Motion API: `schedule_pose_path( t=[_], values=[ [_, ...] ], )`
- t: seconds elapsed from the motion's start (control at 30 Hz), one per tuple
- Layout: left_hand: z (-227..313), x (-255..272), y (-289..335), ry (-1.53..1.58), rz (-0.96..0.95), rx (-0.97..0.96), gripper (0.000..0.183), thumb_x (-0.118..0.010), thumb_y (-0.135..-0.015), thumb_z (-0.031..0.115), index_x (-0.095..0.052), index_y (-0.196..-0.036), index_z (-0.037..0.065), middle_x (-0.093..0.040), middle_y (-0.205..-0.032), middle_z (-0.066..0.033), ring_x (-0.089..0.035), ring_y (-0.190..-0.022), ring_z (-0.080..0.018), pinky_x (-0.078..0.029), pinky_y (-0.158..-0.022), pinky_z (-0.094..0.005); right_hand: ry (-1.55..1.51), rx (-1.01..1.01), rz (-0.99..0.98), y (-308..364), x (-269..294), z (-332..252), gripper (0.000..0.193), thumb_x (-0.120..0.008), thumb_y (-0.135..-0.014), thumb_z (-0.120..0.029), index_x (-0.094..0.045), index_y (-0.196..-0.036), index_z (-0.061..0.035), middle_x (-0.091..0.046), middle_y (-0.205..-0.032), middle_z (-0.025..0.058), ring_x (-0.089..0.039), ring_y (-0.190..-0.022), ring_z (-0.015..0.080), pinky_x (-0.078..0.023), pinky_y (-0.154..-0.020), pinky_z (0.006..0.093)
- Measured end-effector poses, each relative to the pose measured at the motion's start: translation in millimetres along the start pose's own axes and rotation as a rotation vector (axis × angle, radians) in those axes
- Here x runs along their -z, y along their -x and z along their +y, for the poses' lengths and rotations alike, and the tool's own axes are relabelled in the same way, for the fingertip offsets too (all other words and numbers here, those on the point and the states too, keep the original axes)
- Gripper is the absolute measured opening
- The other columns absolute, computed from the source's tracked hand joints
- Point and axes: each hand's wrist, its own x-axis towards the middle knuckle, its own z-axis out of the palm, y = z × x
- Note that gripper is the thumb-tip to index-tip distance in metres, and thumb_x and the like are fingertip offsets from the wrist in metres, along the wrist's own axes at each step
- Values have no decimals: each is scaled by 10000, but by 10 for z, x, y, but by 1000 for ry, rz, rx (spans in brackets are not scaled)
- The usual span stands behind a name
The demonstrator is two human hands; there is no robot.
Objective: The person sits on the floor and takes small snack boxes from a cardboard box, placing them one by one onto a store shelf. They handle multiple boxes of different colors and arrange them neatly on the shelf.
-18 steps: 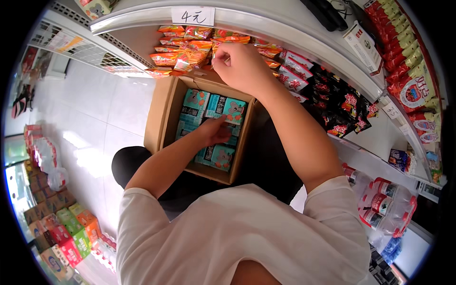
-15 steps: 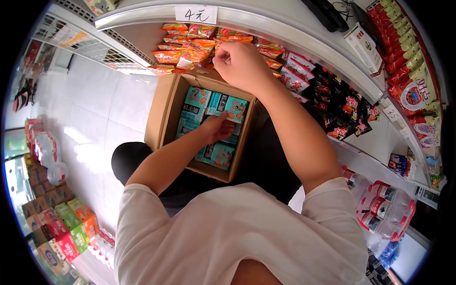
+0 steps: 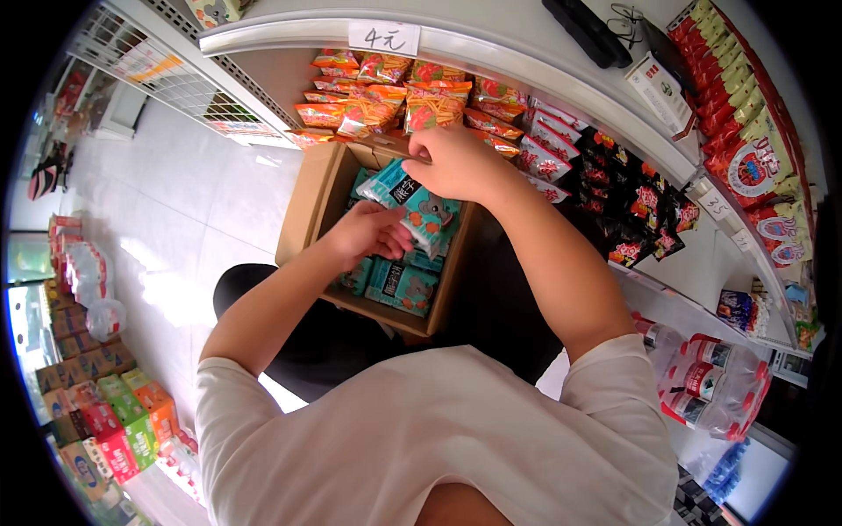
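A teal snack bag (image 3: 431, 207) with a koala picture is tilted up above the open cardboard box (image 3: 292, 206). My right hand (image 3: 463, 163) grips it near the top edge, its fingertips partly hidden. My left hand (image 3: 367, 231) is at the lower left edge, thumb over the bag and curled fingers beside and below. More teal snack bags (image 3: 402, 286) lie packed in the box under it.
Orange snack bags (image 3: 370, 112) fill the shelf just beyond the box, with black snack bags (image 3: 633, 206) to their right. The upper shelf's edge (image 3: 491, 48) curves overhead. Bottled water packs (image 3: 715, 381) stand at right; cartons (image 3: 114, 438) are stacked at left.
One teal snack bag has come up from the box and tilted. My right hand has moved down from the orange bags onto it; my left hand has shifted a little left.
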Motion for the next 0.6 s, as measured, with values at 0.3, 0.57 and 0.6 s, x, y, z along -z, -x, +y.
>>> schedule_pose_path(
  t=[0.3,0.57,0.6],
  values=[
    [427,811,710,-273,-32,-545,264,-624,-1050,164,-767,-920,-16,-775,-924,-70,-662,-899,-102,-508,-860,-276,-968,-264,-490,-12,-20,-485,755,-734,-971,-338,-338,-1568,-97,-553,-1425,147,-652,-1165,299,-628,-844,520],
    [277,726,813,163,236,-670,360,-746,-970,154,-606,-1263,1,-713,-1108,-64,-670,-1020,-154,-541,-920,-341,-1267,-277,-285,-277,-589,-829,621,-802,-886,-110,-485,-1419,-68,-662,-1218,90,-686,-1080,229,-617,-879,436],
    [254,754,826,180,227,-614,372,-743,-972,153,-598,-1281,6,-708,-1140,-73,-668,-1052,-163,-542,-936,-349,-1213,-197,-250,-281,-658,-880,621,-793,-879,-84,-485,-1417,-66,-662,-1212,88,-686,-1075,227,-621,-862,423]
  ],
)
